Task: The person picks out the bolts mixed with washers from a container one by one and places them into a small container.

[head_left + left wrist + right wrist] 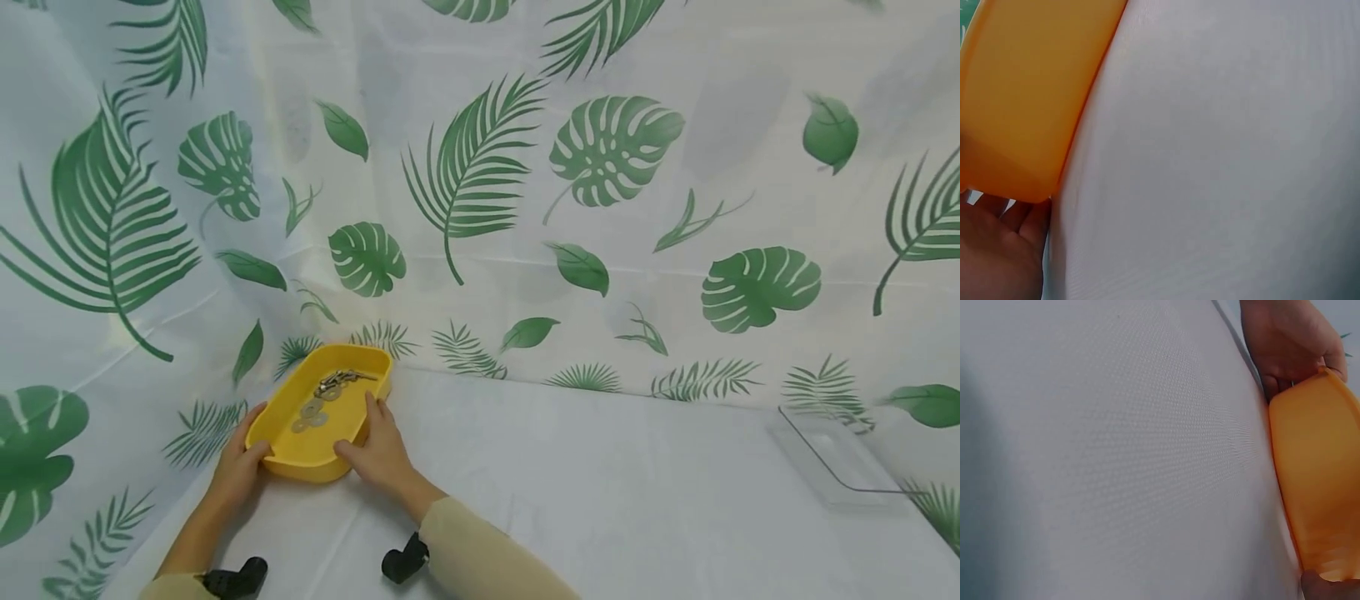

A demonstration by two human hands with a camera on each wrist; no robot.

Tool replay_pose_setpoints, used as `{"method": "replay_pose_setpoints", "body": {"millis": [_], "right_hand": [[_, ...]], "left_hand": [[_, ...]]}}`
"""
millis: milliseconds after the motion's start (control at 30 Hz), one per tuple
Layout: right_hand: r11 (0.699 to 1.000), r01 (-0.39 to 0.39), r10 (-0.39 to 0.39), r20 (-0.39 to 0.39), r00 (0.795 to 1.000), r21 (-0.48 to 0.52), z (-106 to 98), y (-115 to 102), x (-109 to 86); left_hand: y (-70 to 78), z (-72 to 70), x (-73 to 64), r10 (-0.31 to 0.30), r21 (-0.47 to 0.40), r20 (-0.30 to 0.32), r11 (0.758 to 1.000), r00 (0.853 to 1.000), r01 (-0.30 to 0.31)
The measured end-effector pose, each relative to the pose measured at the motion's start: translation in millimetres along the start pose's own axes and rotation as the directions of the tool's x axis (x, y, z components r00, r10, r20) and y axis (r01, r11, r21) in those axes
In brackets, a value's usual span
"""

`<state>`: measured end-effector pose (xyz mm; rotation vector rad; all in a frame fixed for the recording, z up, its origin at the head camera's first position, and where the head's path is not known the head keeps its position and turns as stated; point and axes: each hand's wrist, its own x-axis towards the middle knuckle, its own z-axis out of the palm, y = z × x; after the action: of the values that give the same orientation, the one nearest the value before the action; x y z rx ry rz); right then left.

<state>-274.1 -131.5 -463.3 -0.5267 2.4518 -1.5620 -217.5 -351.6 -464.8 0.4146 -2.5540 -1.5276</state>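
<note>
A yellow tray (320, 472) with rounded corners is at the left of the white table, low against its surface in both wrist views. My left hand (236, 473) grips the near left corner, thumb over the rim and fingers along the outer wall. On the near right side, my right hand (384, 454) holds the tray with its thumb at the rim. Inside lie several flat round washers (311, 408); small metal screw-like pieces (333, 381) are heaped toward the far end. The tray's orange-looking outer wall (1029, 94) fills the upper left of the left wrist view.
A clear plastic container (832, 471) stands at the table's right, with a thin dark line along it. Leaf-printed sheeting (480, 275) hangs behind and on the left, close to the tray. White cloth (600, 500) covers the table.
</note>
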Motion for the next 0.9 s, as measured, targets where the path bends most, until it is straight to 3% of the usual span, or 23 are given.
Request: {"method": "replay_pose_setpoints", "body": {"millis": [100,167,267,367,667,767,900], "right_hand": [[1.000,0.024,-0.024,-0.007,1.000,0.004,-7.4,4.9,-3.1],[1.000,0.024,-0.024,-0.008,1.000,-0.001,-10.6,9.0,-5.7],[0.999,0.034,-0.034,-0.021,0.999,0.003,-15.1,14.7,-10.3],[0.999,0.051,-0.051,-0.042,0.998,-0.001,-20.4,18.6,-14.5],[0.999,0.026,-0.024,-0.085,0.996,0.031,-33.4,26.9,-29.1],[0.999,0.025,-0.022,-0.090,0.996,0.035,-39.8,29.0,-33.5],[0.999,0.034,-0.030,-0.084,0.996,0.041,-51.7,32.1,-39.6]], "left_hand": [[0.6,3.4,-2.1,0.036,0.047,0.033,0.998,0.999,-0.038],[0.0,3.8,-5.0,0.090,0.092,0.059,0.991,0.994,-0.095],[-1.2,4.2,-9.3,0.167,0.129,0.100,0.975,0.981,-0.179],[-2.2,7.3,-11.3,0.231,0.108,0.120,0.964,0.966,-0.244],[5.3,21.9,-15.0,0.270,0.126,0.175,0.948,0.947,-0.294],[10.5,28.2,-15.3,0.253,0.142,0.185,0.949,0.950,-0.280],[13.6,37.6,-15.3,0.244,0.100,0.209,0.958,0.947,-0.269]]}}
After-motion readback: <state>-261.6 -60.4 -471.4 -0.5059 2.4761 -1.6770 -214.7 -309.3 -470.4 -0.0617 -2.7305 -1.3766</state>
